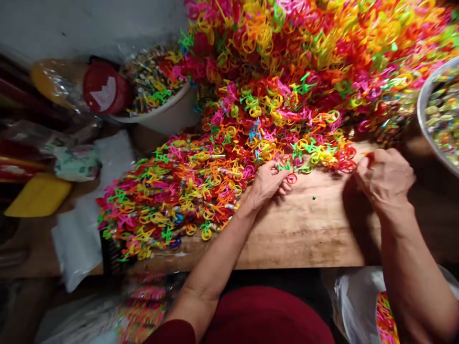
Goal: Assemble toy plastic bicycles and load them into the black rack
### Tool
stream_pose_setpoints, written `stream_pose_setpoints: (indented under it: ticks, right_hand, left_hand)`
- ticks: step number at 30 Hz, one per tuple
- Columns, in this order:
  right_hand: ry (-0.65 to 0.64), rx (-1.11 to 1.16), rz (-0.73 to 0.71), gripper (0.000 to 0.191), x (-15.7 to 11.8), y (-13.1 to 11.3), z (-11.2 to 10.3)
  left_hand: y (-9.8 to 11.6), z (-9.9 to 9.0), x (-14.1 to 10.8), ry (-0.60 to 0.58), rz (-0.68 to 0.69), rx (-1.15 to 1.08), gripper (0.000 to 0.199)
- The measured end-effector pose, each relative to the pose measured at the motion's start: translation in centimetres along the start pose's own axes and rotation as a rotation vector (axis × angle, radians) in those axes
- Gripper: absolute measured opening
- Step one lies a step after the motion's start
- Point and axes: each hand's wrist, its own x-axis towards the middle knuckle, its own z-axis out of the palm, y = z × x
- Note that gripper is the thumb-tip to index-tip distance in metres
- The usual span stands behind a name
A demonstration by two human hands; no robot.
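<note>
1. On the wooden tabletop, beside the heap's edge: left hand, thumb and fingers pinching a green-and-red plastic toy bicycle.
2. Farther right: right hand, blurred, fingers curled; what they grip cannot be told.
3. Beyond both hands: heap of multicoloured toy bicycles.
4. Far right: round tub, filled.

The small pieces are looking like glossy plastic, the worktop is showing matt wood, and the bag is shining like thin plastic.
</note>
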Motion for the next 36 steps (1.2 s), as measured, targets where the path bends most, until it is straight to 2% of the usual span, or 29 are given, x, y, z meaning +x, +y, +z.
stream_pose_setpoints:
  ticks: [1, 3, 7, 8, 10, 13, 16, 18, 20, 21, 23, 26, 28, 33, 36]
  right_hand:
    - [0.037, -0.15, 0.017, 0.011, -1.2, -1.4, -0.7]
    - [0.028, -0.204, -0.009, 0.006, -3.6, -4.4, -1.7]
    - [-0.215, 0.168, -0.108, 0.014, -8.2, -9.5, -1.2]
    - [-0.258, 0.231, -0.156, 0.013, -9.0, -10.1, -0.7]
    - [-0.286, 0.346, -0.161, 0.011, -10.1, -10.7, 0.4]
    - [-0.243, 0.589, 0.05, 0.009, -10.7, -10.6, 1.9]
    - [-0.268, 0.782, 0.31, 0.016, -11.0, -10.3, 2.5]
    - [-0.295, 0.808, 0.437, 0.025, -11.3, -10.1, 2.6]
    - [-0.292, 0.755, 0.471, 0.033, -11.5, -9.8, 2.3]
    - [-0.298, 0.687, 0.437, 0.035, -11.5, -9.7, 2.1]
    - [-0.293, 0.465, 0.268, 0.033, -11.1, -9.4, 1.7]
    - [-0.179, 0.087, -0.017, 0.026, -9.7, -9.1, 1.2]
    - [-0.108, -0.074, -0.111, 0.025, -8.3, -8.9, 1.4]
    - [-0.168, -0.266, -0.31, 0.023, -4.9, -9.8, 2.6]
    - [-0.108, -0.304, -0.344, 0.025, -3.4, -11.1, 1.5]
  left_hand:
    - [-0.3, -0.4, -0.7, -0.029, -0.024, -0.068, 0.012]
    - [-0.8, -1.2, -2.0, -0.08, -0.064, -0.19, 0.016]
    - [-2.1, -2.1, -3.7, -0.213, -0.135, -0.365, 0.012]
    - [-2.4, -2.3, -4.0, -0.243, -0.149, -0.404, 0.012]
    - [-3.0, -2.4, -4.5, -0.289, -0.175, -0.486, 0.012]
    - [-3.5, -2.5, -4.8, -0.327, -0.218, -0.572, 0.007]
    - [-3.8, -2.3, -4.8, -0.336, -0.226, -0.58, 0.007]
    - [-3.9, -1.9, -4.7, -0.349, -0.214, -0.576, 0.012]
    - [-4.0, -1.3, -4.6, -0.353, -0.189, -0.567, 0.021]
    - [-4.1, -1.0, -4.6, -0.342, -0.17, -0.561, 0.025]
    - [-4.4, -0.4, -4.4, -0.292, -0.124, -0.55, 0.035]
    - [-5.1, -0.1, -4.1, -0.174, -0.058, -0.531, 0.05]
    - [-5.5, -0.2, -3.9, -0.117, -0.04, -0.509, 0.058]
    - [-5.2, -0.9, -3.5, -0.121, -0.065, -0.456, 0.062]
    - [-4.8, -1.2, -3.3, -0.112, -0.09, -0.423, 0.058]
